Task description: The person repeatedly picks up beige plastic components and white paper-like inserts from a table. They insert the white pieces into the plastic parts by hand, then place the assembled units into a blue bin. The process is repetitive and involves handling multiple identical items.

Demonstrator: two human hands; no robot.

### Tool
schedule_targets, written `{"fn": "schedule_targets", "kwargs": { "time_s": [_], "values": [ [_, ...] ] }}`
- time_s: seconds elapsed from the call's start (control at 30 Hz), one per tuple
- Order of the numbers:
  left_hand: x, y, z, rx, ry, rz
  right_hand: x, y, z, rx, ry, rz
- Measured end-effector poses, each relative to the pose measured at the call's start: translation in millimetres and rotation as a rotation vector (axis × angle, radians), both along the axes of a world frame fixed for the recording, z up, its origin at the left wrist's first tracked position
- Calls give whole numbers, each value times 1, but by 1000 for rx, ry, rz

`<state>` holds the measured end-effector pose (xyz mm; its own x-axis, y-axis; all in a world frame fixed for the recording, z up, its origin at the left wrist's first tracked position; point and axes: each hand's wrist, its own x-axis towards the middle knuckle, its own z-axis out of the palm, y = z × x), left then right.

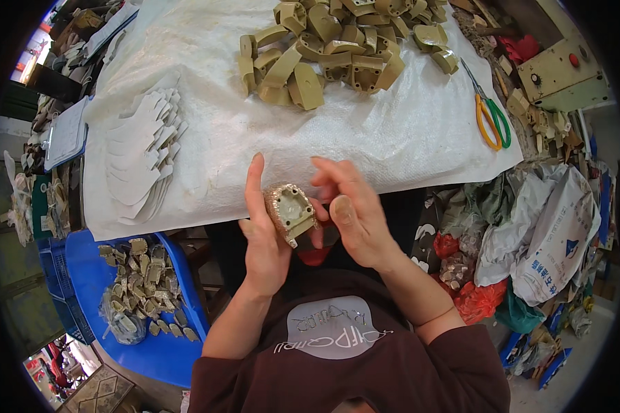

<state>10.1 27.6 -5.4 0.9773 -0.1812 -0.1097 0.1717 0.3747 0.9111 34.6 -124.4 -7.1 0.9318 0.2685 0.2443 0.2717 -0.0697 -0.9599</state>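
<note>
Glitter-covered shoe heel (286,208), its recessed, holed face upward, at the near edge of the white woven sheet (413,134). The left hand (265,241) grasps it; the right hand (357,224) curves close beside, its grip impossible to tell. Olive heels (306,86) lie piled beyond; orange-and-green-handled scissors (483,98) rest at right.

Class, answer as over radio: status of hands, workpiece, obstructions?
Left hand holding glittery piece, hollow side toward camera. Right hand close beside it, contact unclear. No visible obstruction; scissors well aside on the sheet.
</note>
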Motion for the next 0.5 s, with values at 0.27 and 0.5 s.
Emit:
{"fn": "schedule_targets", "kwargs": {
  "time_s": [0.27,0.5],
  "values": [
    [2,5,-12,495,-450,-25,11,-8,5,-13,-146,63],
    [1,13,6,645,-357,72,18,-9,-4,344,531,196]
  ]
}}
